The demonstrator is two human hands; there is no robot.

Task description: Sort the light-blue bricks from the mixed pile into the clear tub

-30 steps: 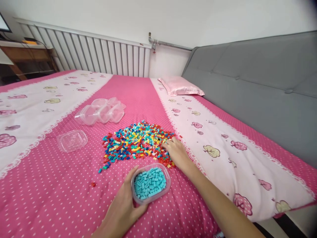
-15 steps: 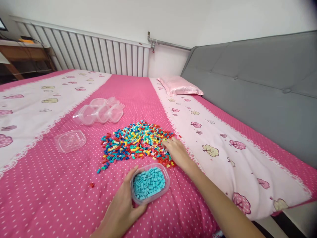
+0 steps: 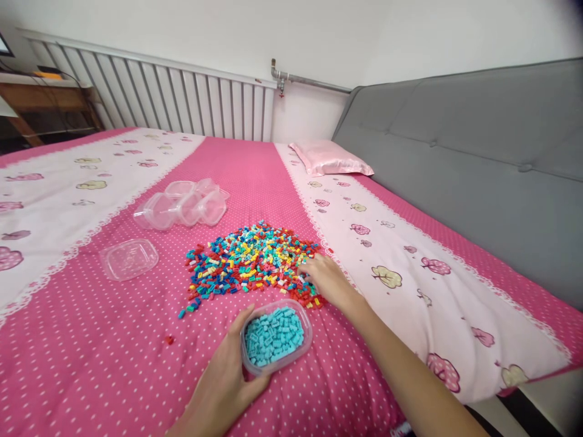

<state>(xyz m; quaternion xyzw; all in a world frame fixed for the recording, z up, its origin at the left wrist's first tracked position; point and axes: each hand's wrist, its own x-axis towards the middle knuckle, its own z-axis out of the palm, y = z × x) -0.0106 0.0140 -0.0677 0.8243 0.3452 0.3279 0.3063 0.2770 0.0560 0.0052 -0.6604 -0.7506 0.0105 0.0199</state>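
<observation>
My left hand (image 3: 228, 370) is wrapped round the left side of a small clear plastic container (image 3: 308, 335), its thumb and fingers on the walls. Light-blue toy building bricks (image 3: 274, 335) fill much of that container. Beyond it a loose pile of small multicoloured bricks (image 3: 250, 258) spreads over the bedspread. At the pile's right edge is my right hand (image 3: 328, 279), palm down, its fingers curled down among the bricks. The fingertips are partly hidden, so whatever lies between them does not show.
Several clear plastic containers (image 3: 182, 203) lie in a cluster left of and behind the pile. A clear lid (image 3: 132, 260) lies nearer. A red brick (image 3: 169, 340) sits apart on the pink bedspread (image 3: 104, 340). Farther back are a pink pillow (image 3: 332, 158) and a grey headboard (image 3: 464, 127).
My right hand has shifted very slightly at the pile's right edge, its fingers still curled down. My left hand and the container have stayed in place.
</observation>
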